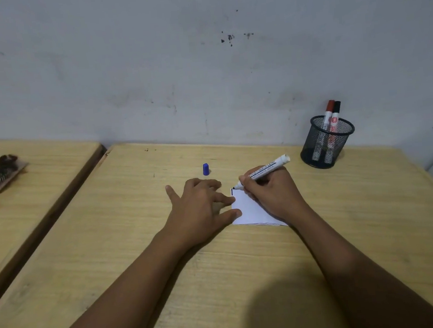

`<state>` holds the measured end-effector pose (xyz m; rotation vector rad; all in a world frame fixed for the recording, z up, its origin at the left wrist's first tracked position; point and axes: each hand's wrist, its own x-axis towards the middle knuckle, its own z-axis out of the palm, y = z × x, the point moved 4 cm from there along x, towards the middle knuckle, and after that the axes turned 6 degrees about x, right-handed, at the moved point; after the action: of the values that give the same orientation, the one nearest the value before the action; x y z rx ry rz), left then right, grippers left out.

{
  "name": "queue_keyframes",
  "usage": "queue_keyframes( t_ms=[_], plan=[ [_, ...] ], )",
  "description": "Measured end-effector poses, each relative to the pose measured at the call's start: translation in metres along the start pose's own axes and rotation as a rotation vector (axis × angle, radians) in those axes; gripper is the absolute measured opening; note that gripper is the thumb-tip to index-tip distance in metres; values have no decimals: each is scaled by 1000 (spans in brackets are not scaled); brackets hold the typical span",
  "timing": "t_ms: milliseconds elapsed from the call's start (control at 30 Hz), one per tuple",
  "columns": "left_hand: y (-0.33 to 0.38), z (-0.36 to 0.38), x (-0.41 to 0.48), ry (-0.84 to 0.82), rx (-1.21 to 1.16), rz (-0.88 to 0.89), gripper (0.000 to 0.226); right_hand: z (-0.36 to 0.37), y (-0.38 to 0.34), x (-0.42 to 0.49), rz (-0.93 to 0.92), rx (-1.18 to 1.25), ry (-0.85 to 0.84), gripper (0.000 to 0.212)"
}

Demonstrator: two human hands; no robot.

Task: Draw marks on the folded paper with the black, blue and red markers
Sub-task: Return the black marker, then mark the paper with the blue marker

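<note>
Right now you are on the blue step: your right hand (271, 193) pinches the uncapped marker (263, 171) in a writing grip, its tip touching the far left corner of the paper (249, 211), where a short dark stroke already runs down the left edge. Your left hand (201, 207) lies spread and flat on the desk (139, 250), its thumb and fingertips pressing the paper's left edge to hold it steady. The paper lies between your two hands, near the middle of the desk.

I judge the next move calls for steady pressure from the left hand while you draw the tip along the edge; afterwards you would need the cap (205, 169), which stands just beyond your left hand.

Count: one folded paper, one marker in hand, one blue cap, two markers in the cup (325, 148), red (327, 116) and black (335, 116), and one mesh cup near the wall.
</note>
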<state>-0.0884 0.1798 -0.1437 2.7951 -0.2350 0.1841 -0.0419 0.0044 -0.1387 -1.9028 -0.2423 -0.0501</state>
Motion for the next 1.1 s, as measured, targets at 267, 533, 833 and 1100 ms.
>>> queue_keyframes(
  t_ms=[267,533,833,1100],
  plan=[
    [-1,0,-1,-20,4,-6,42,0,0,0,34,-27,3,15],
    [-1,2,-1,9,-2,0,42,-1,-3,-1,6,-6,-53,20],
    [-1,1,-1,10,-5,-11,42,-1,-1,0,14,0,-59,16],
    [-6,-9,6,173,-239,-117,43,-33,-30,5,-40,524,175,15]
  ],
)
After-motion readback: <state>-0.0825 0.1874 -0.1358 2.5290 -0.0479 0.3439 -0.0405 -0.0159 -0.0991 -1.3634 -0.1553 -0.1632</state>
